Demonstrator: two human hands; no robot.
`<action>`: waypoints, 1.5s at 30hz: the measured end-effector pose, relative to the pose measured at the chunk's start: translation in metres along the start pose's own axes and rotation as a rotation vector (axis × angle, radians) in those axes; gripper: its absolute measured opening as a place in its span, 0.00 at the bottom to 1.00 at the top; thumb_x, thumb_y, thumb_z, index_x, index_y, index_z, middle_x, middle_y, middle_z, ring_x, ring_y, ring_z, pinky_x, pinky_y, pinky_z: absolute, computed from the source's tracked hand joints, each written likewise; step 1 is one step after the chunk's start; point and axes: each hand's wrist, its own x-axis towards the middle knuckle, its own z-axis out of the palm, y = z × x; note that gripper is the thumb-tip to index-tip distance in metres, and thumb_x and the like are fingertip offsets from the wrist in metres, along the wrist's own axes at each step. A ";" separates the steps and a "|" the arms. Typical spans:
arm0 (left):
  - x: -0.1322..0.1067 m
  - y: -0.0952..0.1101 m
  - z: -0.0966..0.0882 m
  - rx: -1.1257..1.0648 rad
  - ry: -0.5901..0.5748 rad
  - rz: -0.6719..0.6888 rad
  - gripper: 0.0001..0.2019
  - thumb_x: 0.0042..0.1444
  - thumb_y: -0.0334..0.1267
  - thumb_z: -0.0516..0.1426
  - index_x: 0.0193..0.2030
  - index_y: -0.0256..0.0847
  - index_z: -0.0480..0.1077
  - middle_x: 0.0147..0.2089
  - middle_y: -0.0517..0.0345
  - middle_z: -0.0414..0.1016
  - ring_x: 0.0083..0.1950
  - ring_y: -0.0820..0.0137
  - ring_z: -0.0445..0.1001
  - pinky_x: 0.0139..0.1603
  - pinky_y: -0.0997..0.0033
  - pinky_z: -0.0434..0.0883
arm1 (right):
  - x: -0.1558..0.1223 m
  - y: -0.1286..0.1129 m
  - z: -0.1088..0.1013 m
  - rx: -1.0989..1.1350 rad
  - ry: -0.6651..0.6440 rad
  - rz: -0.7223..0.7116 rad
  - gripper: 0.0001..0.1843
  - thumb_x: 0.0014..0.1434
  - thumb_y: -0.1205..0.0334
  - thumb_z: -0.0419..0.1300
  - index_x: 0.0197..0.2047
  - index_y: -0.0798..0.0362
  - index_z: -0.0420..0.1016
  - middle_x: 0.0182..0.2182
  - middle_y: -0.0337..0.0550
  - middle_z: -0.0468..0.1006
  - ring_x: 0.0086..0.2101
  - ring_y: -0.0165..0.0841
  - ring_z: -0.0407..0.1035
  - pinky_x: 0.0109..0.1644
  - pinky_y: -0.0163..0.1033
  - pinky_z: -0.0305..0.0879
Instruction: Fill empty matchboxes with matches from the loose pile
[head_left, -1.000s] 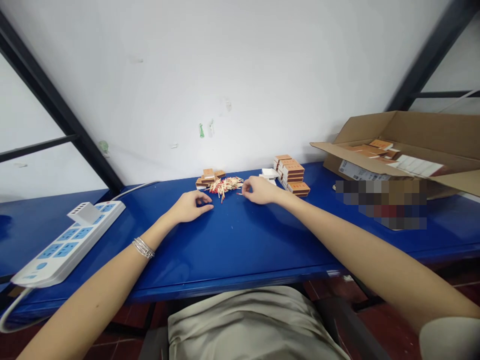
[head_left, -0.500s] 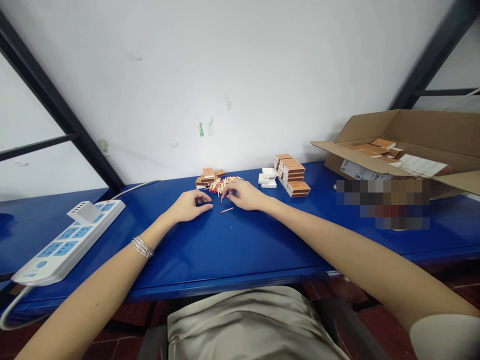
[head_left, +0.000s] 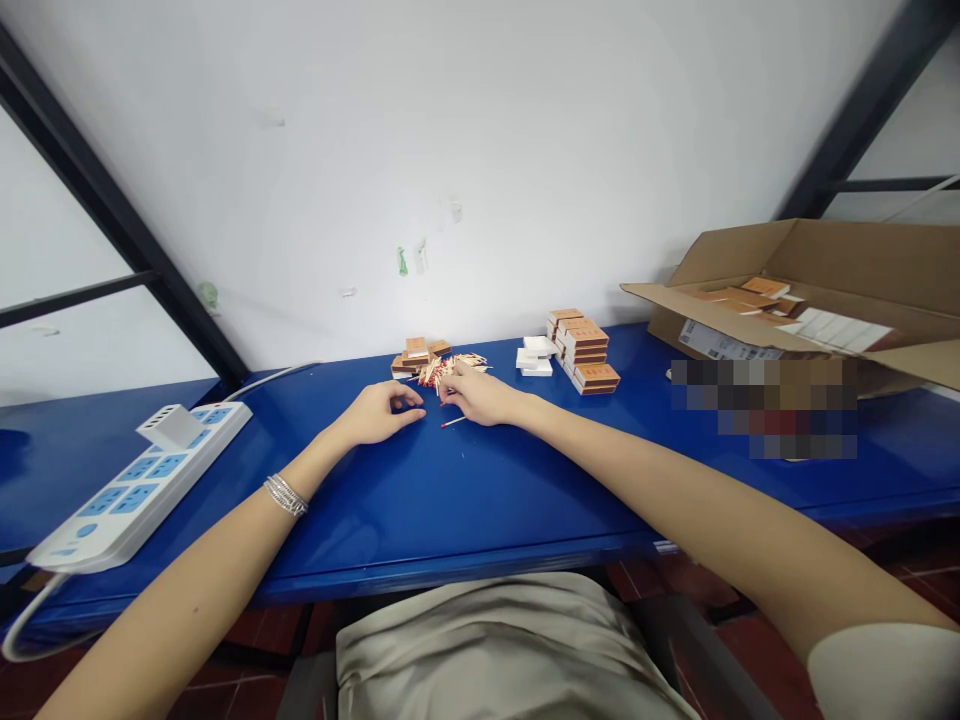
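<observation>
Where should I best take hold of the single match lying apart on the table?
Pinch the loose match mid-stick from above with your right hand: it lies flat, apart from the match pile, just beside that hand, red head pointing left.

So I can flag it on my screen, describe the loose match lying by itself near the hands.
On the blue table, find the heap of red-tipped matches. Just in front of the right hand, one match lies alone on the bare surface, slanted, apart from the heap, its red tip pointing toward the left hand.
</observation>
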 end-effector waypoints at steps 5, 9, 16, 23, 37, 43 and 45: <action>0.000 -0.001 0.000 -0.014 0.004 0.010 0.16 0.52 0.49 0.59 0.41 0.41 0.76 0.39 0.56 0.79 0.35 0.70 0.73 0.40 0.69 0.71 | -0.002 -0.002 -0.003 0.052 0.139 -0.065 0.07 0.58 0.69 0.54 0.37 0.55 0.73 0.39 0.48 0.70 0.42 0.34 0.64 0.48 0.38 0.59; 0.000 0.000 0.000 -0.017 -0.002 0.001 0.15 0.52 0.48 0.59 0.41 0.41 0.76 0.39 0.56 0.78 0.35 0.70 0.73 0.41 0.69 0.70 | -0.004 -0.009 -0.006 0.133 0.050 -0.071 0.07 0.54 0.73 0.56 0.34 0.57 0.74 0.35 0.45 0.76 0.36 0.31 0.67 0.43 0.35 0.61; 0.000 0.000 0.000 -0.020 -0.008 0.000 0.15 0.52 0.48 0.59 0.41 0.41 0.76 0.39 0.56 0.78 0.36 0.70 0.73 0.42 0.69 0.70 | -0.004 -0.010 -0.008 0.204 0.001 -0.036 0.08 0.52 0.73 0.58 0.34 0.57 0.77 0.34 0.43 0.79 0.31 0.28 0.68 0.38 0.33 0.61; -0.001 0.006 0.000 -0.045 -0.019 0.039 0.14 0.53 0.45 0.59 0.42 0.41 0.75 0.38 0.56 0.78 0.36 0.70 0.72 0.40 0.70 0.70 | -0.012 0.016 -0.028 0.096 0.110 0.086 0.09 0.52 0.73 0.57 0.33 0.55 0.78 0.33 0.42 0.80 0.33 0.30 0.70 0.39 0.34 0.61; -0.012 0.043 0.011 -0.030 -0.137 0.283 0.15 0.58 0.38 0.54 0.50 0.43 0.74 0.40 0.53 0.70 0.41 0.68 0.69 0.44 0.65 0.68 | -0.014 0.006 -0.017 -0.075 0.056 0.056 0.07 0.55 0.70 0.56 0.34 0.55 0.76 0.32 0.45 0.79 0.32 0.33 0.69 0.36 0.35 0.60; -0.012 0.038 0.010 -0.033 -0.119 0.279 0.16 0.56 0.39 0.56 0.51 0.43 0.73 0.40 0.54 0.70 0.41 0.68 0.69 0.44 0.66 0.68 | -0.017 0.000 -0.024 -0.045 0.123 -0.041 0.14 0.58 0.71 0.54 0.44 0.54 0.78 0.38 0.46 0.80 0.37 0.34 0.72 0.42 0.37 0.62; -0.011 0.036 0.011 -0.038 -0.103 0.268 0.16 0.56 0.42 0.57 0.50 0.43 0.73 0.39 0.54 0.70 0.40 0.68 0.70 0.42 0.66 0.69 | -0.017 -0.002 -0.024 0.009 0.120 -0.063 0.13 0.57 0.70 0.55 0.39 0.53 0.80 0.37 0.44 0.81 0.38 0.34 0.72 0.45 0.38 0.63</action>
